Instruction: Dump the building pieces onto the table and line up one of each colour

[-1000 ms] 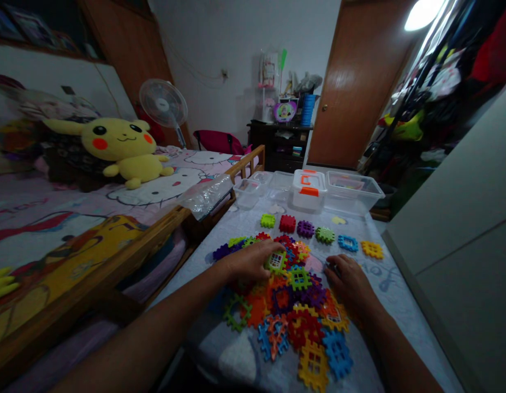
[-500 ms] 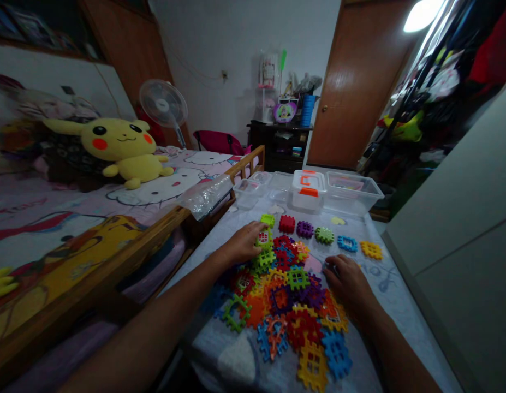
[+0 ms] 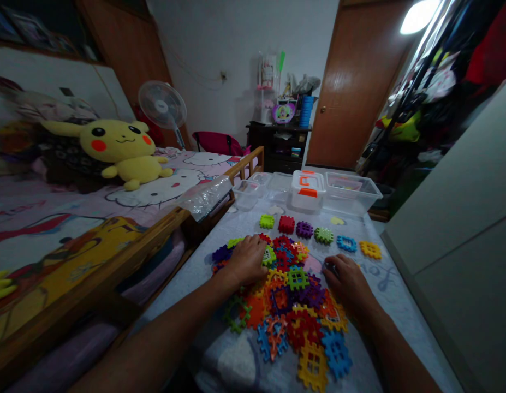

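My left hand (image 3: pixel 248 261) is over the left side of a heap of colourful interlocking plastic pieces. Its thumb and fingers close round the edge of a light green square piece (image 3: pixel 269 255) with a window grid. My right hand (image 3: pixel 346 274) rests on the cloth at the heap's right side, fingers loosely bent and apart, with no piece visible in it. Beyond the hands runs a spaced row: lime green piece (image 3: pixel 266 221), red piece (image 3: pixel 286 224), purple piece (image 3: pixel 304 229), pale green piece (image 3: pixel 323 236), blue piece (image 3: pixel 346 243) and yellow piece (image 3: pixel 370 250).
Clear plastic boxes (image 3: pixel 351 194) line the table's far end, with an orange-latched lidded box (image 3: pixel 308 192) among them. A wooden bed rail (image 3: pixel 171 224) borders the left side. A white cabinet (image 3: pixel 453 218) stands at the right.
My left hand has drawn back from beside the row's lime green piece to the heap, uncovering pieces at the heap's far left edge. My right hand has stayed in place.
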`<state>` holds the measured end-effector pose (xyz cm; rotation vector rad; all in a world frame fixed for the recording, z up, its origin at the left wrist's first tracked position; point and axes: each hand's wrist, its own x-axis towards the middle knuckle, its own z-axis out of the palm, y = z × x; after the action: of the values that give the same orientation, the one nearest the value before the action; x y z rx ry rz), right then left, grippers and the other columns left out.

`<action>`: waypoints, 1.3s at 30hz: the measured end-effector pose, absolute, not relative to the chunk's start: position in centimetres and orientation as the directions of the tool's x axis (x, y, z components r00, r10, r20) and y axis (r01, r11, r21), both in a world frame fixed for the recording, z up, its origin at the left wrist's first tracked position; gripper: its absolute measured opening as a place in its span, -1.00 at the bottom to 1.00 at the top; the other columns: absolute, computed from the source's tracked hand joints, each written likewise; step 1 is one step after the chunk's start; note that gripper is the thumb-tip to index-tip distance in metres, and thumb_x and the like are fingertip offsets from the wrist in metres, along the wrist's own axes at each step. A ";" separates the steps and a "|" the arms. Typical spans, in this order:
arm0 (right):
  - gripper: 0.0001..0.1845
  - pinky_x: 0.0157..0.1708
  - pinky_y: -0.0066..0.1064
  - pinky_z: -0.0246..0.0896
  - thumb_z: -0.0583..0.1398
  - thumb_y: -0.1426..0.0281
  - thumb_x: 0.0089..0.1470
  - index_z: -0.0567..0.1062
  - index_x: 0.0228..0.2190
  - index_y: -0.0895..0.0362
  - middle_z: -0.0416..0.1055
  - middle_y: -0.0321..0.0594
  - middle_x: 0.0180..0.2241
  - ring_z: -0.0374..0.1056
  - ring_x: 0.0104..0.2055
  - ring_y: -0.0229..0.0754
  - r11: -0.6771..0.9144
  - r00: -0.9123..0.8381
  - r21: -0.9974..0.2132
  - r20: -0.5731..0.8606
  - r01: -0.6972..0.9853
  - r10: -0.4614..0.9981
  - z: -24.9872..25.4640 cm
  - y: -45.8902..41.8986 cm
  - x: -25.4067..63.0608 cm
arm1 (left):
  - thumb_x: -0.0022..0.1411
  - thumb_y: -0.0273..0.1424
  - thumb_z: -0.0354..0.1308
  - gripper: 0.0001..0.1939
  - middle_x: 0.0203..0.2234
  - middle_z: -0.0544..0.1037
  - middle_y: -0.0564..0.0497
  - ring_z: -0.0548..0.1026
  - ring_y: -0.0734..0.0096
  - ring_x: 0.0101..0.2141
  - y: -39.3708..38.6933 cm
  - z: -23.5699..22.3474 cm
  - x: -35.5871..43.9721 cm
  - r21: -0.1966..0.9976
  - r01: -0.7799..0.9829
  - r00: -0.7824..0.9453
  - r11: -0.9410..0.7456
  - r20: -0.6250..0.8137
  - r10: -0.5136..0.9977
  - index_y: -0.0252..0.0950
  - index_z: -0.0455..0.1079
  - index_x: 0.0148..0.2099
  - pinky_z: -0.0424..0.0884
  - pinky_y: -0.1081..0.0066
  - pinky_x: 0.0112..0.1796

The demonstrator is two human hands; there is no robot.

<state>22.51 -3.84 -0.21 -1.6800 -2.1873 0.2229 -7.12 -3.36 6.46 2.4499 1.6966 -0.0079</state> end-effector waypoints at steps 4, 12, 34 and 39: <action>-0.75 -0.12 -0.28 0.22 0.10 0.33 0.19 0.54 -0.24 0.16 0.47 -0.06 -0.23 0.36 -0.15 -0.03 0.288 -0.226 -0.353 0.206 0.890 0.952 -0.3 -3.8 22.6 | 0.03 -0.22 0.28 -0.44 0.00 0.45 -0.18 0.39 -0.02 0.03 -2.9 6.0 -7.6 0.155 0.930 0.350 -0.333 -0.095 0.932 -0.28 0.32 0.07 0.31 0.13 0.06; -0.75 -0.12 -0.28 0.21 0.09 0.34 0.18 0.55 -0.25 0.15 0.46 -0.06 -0.23 0.35 -0.15 -0.03 0.282 -0.220 -0.356 0.204 0.891 0.954 -0.5 -3.8 22.6 | 0.01 -0.21 0.27 -0.50 -0.11 0.54 -0.12 0.49 0.08 -0.07 -2.4 6.1 -7.8 0.180 0.944 0.290 -0.276 -0.054 0.956 -0.25 0.41 0.02 0.39 0.25 -0.05; -0.78 -0.14 -0.23 0.22 0.11 0.32 0.18 0.53 -0.27 0.13 0.44 -0.08 -0.25 0.35 -0.17 -0.02 0.290 -0.217 -0.380 0.223 0.878 0.950 -0.6 -3.9 22.6 | -0.01 -0.20 0.26 -0.52 -0.15 0.54 -0.12 0.47 0.11 -0.12 0.4 8.5 -9.1 0.139 0.907 0.385 -0.399 0.114 0.916 -0.29 0.43 -0.03 0.35 0.25 -0.06; -0.78 -0.15 -0.23 0.24 0.11 0.31 0.17 0.53 -0.27 0.12 0.45 -0.09 -0.27 0.36 -0.18 -0.02 0.288 -0.208 -0.390 0.234 0.874 0.950 -1.1 -3.7 22.9 | 0.01 -0.25 0.25 -0.46 -0.05 0.48 -0.13 0.47 0.17 -0.08 6.6 8.8 -10.0 0.134 0.911 0.389 -0.391 0.041 0.920 -0.31 0.39 0.06 0.37 0.35 -0.10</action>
<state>22.87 -3.65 -1.11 -1.6348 -2.1393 0.2391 -10.02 6.64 8.77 2.5423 1.6804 0.1661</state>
